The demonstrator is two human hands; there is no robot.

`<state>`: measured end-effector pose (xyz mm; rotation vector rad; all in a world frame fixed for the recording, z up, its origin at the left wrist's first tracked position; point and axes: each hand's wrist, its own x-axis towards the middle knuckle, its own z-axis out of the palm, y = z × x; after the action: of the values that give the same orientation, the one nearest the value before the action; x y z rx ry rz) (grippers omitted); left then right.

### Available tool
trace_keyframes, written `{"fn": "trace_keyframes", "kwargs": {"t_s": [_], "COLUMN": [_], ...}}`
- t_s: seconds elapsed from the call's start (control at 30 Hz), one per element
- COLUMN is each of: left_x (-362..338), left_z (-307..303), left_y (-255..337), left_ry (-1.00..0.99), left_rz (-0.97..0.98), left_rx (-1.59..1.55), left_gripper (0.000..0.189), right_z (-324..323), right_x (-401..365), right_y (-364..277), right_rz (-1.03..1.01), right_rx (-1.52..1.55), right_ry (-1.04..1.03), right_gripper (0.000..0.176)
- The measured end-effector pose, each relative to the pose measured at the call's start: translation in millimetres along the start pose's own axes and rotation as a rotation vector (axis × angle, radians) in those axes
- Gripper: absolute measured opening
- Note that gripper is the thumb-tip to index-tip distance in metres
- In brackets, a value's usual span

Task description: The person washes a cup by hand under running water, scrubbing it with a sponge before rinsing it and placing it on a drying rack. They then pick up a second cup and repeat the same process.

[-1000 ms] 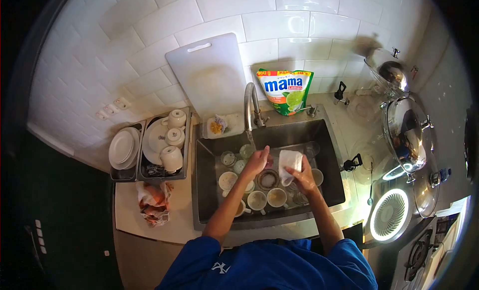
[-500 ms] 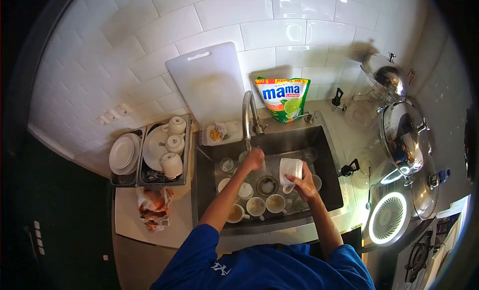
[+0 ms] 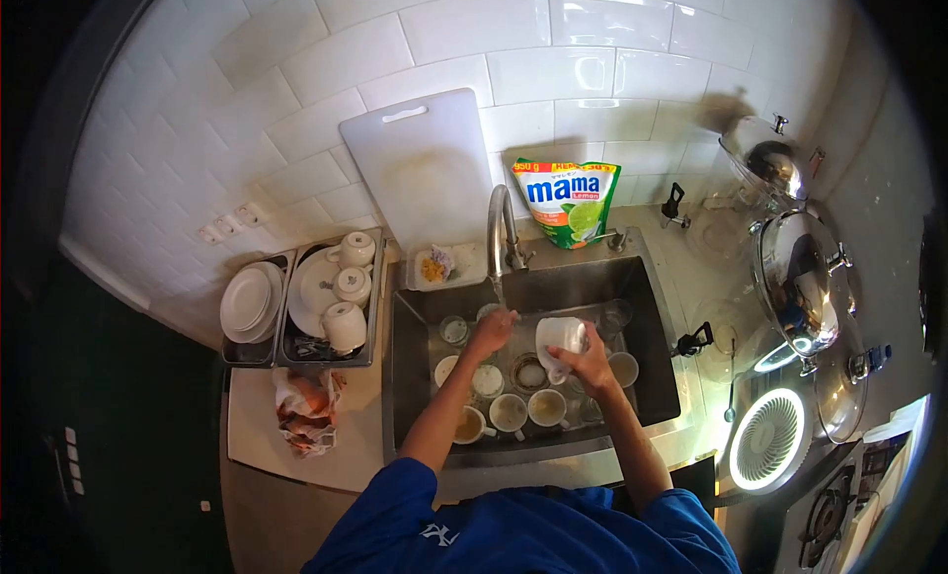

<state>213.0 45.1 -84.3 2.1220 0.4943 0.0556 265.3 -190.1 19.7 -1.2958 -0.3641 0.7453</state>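
Note:
Over the sink (image 3: 652, 376), my right hand (image 3: 586, 365) grips a white cup (image 3: 561, 337), tilted on its side. My left hand (image 3: 492, 335) is just below the spout of the faucet (image 3: 496, 228), where water seems to run onto it; its fingers are bent together, and whether anything is in them is hidden. Beneath my hands, several cups and glasses stand in the sink, among them a cup with yellowish liquid (image 3: 468, 425), a white cup (image 3: 509, 412) and another cup (image 3: 546, 407). A round dish (image 3: 529, 373) lies between them.
Left of the sink are metal trays (image 3: 281, 357) with plates (image 3: 247, 299) and cups, and a plastic bag (image 3: 306, 416). Behind stand a cutting board (image 3: 420, 169), a sponge tray (image 3: 464, 265) and a green-white detergent pouch (image 3: 568, 204). Glass lids (image 3: 795, 278) and a fan (image 3: 770, 441) are at right.
My right hand has moved a little left with the cup, closer to my left hand. My left hand has shifted slightly down and left under the faucet. The view has shifted slightly.

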Motion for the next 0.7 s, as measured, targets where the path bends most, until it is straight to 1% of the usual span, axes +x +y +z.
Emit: {"fn": "trace_keyframes", "kwargs": {"t_s": [0.03,0.07,0.1,0.13,0.23,0.33,0.37,0.43,0.47,0.53,0.63,0.67,0.7], "left_x": [2.1,-8.7,-26.0,-38.0,-60.0,-71.1,-74.4,-77.9,-77.1,-76.2,-77.6,-78.0,-77.7], "left_z": [4.6,0.4,-7.3,-11.8,-15.5,-12.7,-11.9,-10.1,-7.0,-1.5,-1.0,-2.3,-3.7], "left_y": [-20.7,-14.3,3.6,12.2,8.5,18.7,23.9,32.6,30.5,25.4,26.2,25.8,21.0], "left_ry": [-0.062,-0.070,-0.078,-0.084,-0.167,-0.125,-0.089,-0.019,0.010,0.066,0.187,0.186,0.186], "left_rz": [0.006,-0.109,-0.223,-0.338,-0.448,-0.448,-0.422,-0.365,-0.328,-0.255,-0.249,-0.240,-0.230], "left_rx": [-0.145,-0.278,-0.411,-0.547,-1.061,-1.285,-1.345,-1.463,-1.466,-1.469,-1.527,-1.518,-1.508], "left_gripper": [0.039,0.042,0.046,0.049,0.059,0.063,0.062,0.059,0.057,0.054,0.047,0.047,0.047], "right_z": [1.8,5.4,14.9,21.2,34.9,48.6,52.1,60.3,63.6,66.9,69.6,69.3,74.1], "right_x": [8.0,13.2,14.1,19.6,36.6,52.9,56.8,63.7,67.4,74.1,89.0,92.8,90.2], "right_y": [9.1,13.4,7.4,7.7,18.4,32.0,34.9,38.7,41.6,48.9,65.2,71.5,66.0], "right_rz": [-0.040,-0.080,-0.064,-0.085,-0.120,-0.124,-0.104,-0.075,-0.062,-0.049,-0.012,0.004,-0.059], "right_rx": [-0.030,-0.061,-0.053,-0.114,-0.255,-0.328,-0.351,-0.506,-0.583,-0.524,-0.518,-0.529,-0.569], "right_ry": [-0.023,-0.047,-0.055,-0.069,-0.093,-0.107,-0.131,-0.122,-0.117,-0.173,-0.219,-0.229,-0.223], "right_gripper": [0.061,0.061,0.063,0.064,0.070,0.072,0.075,0.074,0.074,0.074,0.074,0.074,0.073]}}
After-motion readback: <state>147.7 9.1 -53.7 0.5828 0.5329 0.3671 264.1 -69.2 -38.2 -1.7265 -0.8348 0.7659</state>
